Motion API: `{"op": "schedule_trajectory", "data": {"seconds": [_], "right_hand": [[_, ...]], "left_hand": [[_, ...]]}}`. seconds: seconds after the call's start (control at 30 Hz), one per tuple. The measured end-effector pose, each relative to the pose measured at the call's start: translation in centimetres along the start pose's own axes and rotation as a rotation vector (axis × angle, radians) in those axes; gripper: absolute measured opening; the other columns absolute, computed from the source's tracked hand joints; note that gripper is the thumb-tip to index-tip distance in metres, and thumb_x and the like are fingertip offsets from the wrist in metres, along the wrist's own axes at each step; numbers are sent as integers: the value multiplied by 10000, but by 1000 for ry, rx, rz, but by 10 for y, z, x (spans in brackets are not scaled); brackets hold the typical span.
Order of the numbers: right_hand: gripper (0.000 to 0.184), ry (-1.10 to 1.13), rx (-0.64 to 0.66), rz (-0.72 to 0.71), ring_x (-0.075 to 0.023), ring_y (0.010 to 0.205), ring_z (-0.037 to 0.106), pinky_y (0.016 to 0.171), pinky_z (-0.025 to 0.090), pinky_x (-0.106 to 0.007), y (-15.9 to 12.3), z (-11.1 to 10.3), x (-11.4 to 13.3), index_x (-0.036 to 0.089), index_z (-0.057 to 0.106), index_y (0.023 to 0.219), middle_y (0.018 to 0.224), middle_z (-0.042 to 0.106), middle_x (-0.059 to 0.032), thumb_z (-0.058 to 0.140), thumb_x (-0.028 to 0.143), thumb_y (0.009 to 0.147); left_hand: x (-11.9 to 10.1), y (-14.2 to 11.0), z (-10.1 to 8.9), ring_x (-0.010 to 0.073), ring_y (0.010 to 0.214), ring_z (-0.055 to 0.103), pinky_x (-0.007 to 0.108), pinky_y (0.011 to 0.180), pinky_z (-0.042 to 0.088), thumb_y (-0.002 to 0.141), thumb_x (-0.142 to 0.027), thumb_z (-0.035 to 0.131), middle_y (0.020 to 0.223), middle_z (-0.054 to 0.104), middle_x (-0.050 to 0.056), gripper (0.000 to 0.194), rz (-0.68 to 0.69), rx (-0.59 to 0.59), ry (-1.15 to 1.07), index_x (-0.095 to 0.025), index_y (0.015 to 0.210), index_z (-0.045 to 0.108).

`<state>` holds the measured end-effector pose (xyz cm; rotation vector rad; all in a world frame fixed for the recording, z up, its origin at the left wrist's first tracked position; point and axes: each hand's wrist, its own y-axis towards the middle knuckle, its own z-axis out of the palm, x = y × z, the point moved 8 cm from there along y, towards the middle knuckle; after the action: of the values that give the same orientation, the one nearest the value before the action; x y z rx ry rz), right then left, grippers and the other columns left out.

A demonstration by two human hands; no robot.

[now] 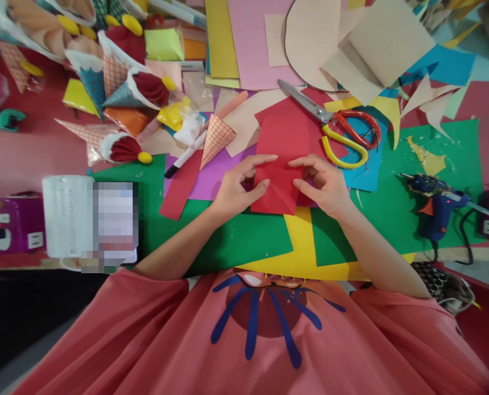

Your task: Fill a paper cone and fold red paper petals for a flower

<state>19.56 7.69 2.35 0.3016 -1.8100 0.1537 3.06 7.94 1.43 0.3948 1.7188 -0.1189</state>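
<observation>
A creased sheet of red paper (283,131) lies in front of me, between my two hands. My left hand (238,184) is over its left edge, thumb and forefinger apart. My right hand (324,184) mirrors it on the right side, fingers curved and spread from the thumb. Whether the fingertips touch the paper is hard to tell. Scissors (320,113) with red and yellow handles rest just beyond my right hand. A checked paper cone (218,137), a capped marker (186,156) and a red paper strip (182,192) lie beyond and left of my left hand.
Several fabric cone figures (121,82) crowd the back left. Coloured sheets and scraps (260,44) cover the back. A blue glue gun (431,211) stands at the right, its cord by the table edge. A phone (116,219) and a purple box (16,222) are at the left.
</observation>
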Motion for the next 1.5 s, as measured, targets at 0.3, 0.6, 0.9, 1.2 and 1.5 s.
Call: {"op": "schedule_trajectory", "data": {"seconds": [0.3,0.6,0.9,1.2,1.5], "right_hand": [[407,41,113,65,-126,752,603,720,569,-308,-1,7,-3,254,590,1194,1219,639,-47,656,444,840],[322,-535,-84,100,-247,1076,638,943,536,-460,15,-52,11,283,547,1215,1254,630,-56,545,283,893],[670,-1147,133,265,-406,1229,513,1010,439,-549,56,-75,1,111,449,1423,1322,520,-223,631,137,779],[589,-1216,99,279,-276,1044,603,916,487,-454,71,-78,1,232,514,1375,1258,566,-150,631,211,799],[497,-646,-69,267,-174,740,623,701,496,-341,20,-120,43,240,616,1224,876,663,-61,700,379,755]], "left_hand": [[8,3,0,153,889,713,227,671,601,840,-400,677,1202,672,37,390,-48,28,-173,-279,1205,612],[6,5,-5,-22,460,453,120,393,364,825,-381,687,1210,661,44,382,-80,-6,-145,-274,1187,628],[-1,4,-6,-24,457,405,134,395,336,846,-415,652,1260,635,63,410,-26,1,-88,-265,1224,598],[-5,7,-11,-17,477,463,131,381,346,844,-462,655,1280,625,52,436,53,-15,-44,-299,1241,579],[-4,4,-15,241,1081,665,282,674,614,821,-490,676,1352,583,43,489,40,-31,-89,-330,1269,560]]}}
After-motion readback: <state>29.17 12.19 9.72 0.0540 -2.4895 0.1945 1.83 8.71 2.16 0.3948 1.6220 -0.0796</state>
